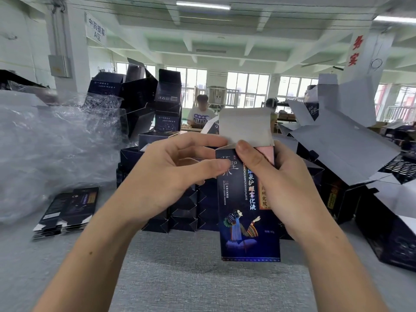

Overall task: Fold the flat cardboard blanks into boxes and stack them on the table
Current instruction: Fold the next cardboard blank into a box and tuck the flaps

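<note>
Crowding behind your grips are stacked folded boxes; flat blanks and plastic wrap lie left of the left grip. The dark blue box is upright over the table, long axis vertical, white flap up. Both grips pinch its top, the right grip thumb-forward.

Crumpled clear plastic wrap heaps up on my left. Far ahead a person in a white T-shirt (dark lettering on the chest) sits before bright windows; a grey box hangs on the pillar.
</note>
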